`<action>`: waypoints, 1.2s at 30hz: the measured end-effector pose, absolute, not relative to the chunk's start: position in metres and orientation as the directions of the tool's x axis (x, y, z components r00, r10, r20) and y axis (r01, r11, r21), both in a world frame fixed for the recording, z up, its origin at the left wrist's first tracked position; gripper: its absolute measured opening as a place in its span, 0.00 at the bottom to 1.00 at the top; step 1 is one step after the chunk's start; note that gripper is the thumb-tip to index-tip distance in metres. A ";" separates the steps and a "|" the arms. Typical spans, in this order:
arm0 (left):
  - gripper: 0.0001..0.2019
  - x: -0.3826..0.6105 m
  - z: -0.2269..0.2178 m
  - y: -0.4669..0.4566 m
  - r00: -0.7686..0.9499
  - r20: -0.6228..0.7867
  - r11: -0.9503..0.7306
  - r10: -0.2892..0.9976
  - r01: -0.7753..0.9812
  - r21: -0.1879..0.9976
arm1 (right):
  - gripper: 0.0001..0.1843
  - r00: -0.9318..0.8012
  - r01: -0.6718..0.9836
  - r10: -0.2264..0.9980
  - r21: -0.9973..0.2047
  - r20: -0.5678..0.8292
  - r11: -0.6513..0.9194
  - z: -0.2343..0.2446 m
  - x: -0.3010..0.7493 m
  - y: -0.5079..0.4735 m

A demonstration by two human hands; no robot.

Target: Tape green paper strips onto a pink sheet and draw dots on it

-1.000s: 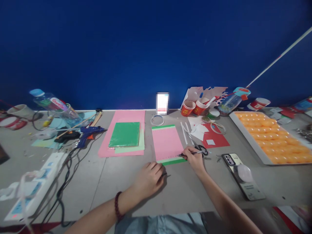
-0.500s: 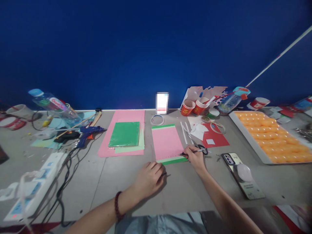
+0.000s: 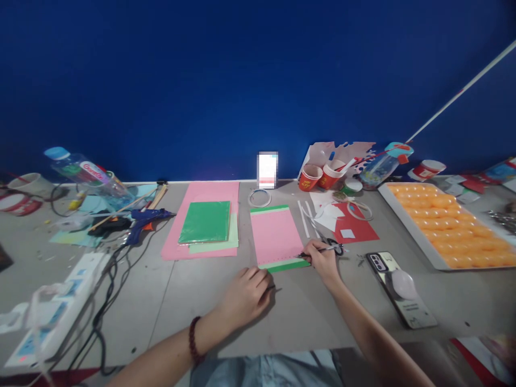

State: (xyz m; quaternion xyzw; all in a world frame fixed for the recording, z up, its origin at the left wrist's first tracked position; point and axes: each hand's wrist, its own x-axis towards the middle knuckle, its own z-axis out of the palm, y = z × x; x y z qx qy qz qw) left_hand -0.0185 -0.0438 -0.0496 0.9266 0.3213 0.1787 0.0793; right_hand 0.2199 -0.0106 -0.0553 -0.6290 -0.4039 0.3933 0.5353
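My right hand is closed around a pen, its tip at the lower right of a pink sheet. A row of small dots runs along that sheet's lower part. Green and pale strips edge the sheet at top and bottom. At the sheet's lower left corner rests my left hand, fingers curled, with a thin dark piece poking out from under them. Partly behind the pen lies a pair of scissors with dark handles.
Left of the sheet, a green paper pack lies on pink paper. A glue gun and power strip are farther left. Rightward are a phone, an orange-filled tray, paper cups and red paper.
The pen tip shifts very slightly, staying by the row of dots. My left hand keeps its place, and the view moves a touch.
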 end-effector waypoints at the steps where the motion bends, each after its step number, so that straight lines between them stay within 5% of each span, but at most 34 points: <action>1: 0.07 -0.018 -0.049 -0.044 0.730 0.280 -0.781 0.623 0.567 0.261 | 0.11 0.367 0.085 0.928 -0.992 -0.059 -0.096 -0.056 0.220 -0.010; 36: 0.06 -0.018 -0.047 -0.045 0.721 0.306 -0.783 0.622 0.561 0.269 | 0.11 0.423 0.129 0.906 -0.989 -0.013 -0.075 -0.056 0.227 -0.008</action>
